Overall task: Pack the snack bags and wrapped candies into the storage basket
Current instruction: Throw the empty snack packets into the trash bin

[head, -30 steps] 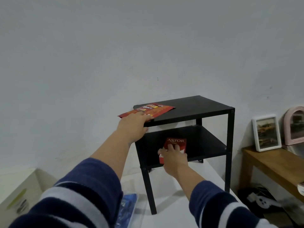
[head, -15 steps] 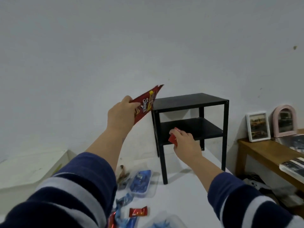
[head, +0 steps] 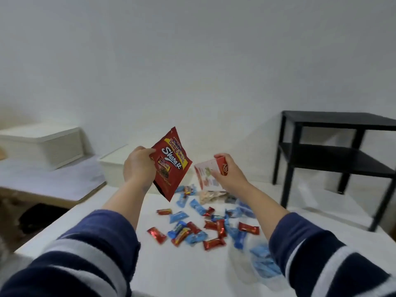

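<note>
My left hand grips a red snack bag by its left edge and holds it up over the white table. My right hand holds a small red and white Astor box beside it. Below both hands, several red and blue wrapped candies lie scattered on the table. A clear bag of pale snacks lies behind them. A clear pack of blue candies lies at the right, near my forearm. A white lidded storage box stands at the far left.
A black two-shelf side table stands on the white table at the right. A second white box sits behind my left hand. A lower wooden-edged surface with a white cover runs along the left.
Both hands have pulled back from the black side table with the red bag and the box. My view has swung left and down, so the scattered candies show.
</note>
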`<state>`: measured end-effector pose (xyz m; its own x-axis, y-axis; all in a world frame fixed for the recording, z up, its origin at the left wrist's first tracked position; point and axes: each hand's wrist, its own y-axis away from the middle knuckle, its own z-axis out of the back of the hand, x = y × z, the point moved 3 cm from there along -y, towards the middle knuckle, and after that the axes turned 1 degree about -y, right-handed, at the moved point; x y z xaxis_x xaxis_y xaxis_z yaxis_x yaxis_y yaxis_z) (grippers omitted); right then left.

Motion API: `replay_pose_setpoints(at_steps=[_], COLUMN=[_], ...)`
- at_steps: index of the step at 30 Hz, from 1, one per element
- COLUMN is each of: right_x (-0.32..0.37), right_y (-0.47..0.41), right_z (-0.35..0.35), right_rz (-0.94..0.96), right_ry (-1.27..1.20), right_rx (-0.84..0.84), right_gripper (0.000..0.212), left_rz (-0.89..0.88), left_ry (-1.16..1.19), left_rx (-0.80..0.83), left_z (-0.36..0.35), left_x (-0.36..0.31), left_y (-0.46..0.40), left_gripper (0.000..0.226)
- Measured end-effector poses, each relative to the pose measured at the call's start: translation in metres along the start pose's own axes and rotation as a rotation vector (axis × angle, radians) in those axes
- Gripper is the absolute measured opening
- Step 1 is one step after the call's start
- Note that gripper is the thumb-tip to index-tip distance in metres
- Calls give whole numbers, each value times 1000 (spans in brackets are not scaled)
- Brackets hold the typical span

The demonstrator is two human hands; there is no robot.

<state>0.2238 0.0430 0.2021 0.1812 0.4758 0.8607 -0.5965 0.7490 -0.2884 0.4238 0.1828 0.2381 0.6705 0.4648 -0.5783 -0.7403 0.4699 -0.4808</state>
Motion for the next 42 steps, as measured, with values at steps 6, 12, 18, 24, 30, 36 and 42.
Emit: replay_pose_setpoints(at_steps=[6,12,18,24,30,36,42], right_x=[34,72,104,131,147,145,104], right_y=[-22,-49,-43,6,71,119,153], right_z=[-150,-303,-447,-567,-684,-793,-884], right_rz=[2,100,121,103,85,21,-61], right_ry=[-100,-67,-96,-164,-118,-28,101], right_rx=[334,607,940,1149,1333,1373,1380], right_gripper=[46,31,32,33,33,33,37], left_rz=[234,466,780,1074,1223,1337,1435], left_ry=[-136,-288,-348,-344,-316,-238,-148], left_rx=[-71,-149,-279,-404,-449,-385,-291], left_z=[57,115,166,220,261,276,256], left_x=[142,273,372,448,536,640,735], left_y=[8,18,55,129,185,215,240], left_gripper=[34,37,34,36,39,38,38])
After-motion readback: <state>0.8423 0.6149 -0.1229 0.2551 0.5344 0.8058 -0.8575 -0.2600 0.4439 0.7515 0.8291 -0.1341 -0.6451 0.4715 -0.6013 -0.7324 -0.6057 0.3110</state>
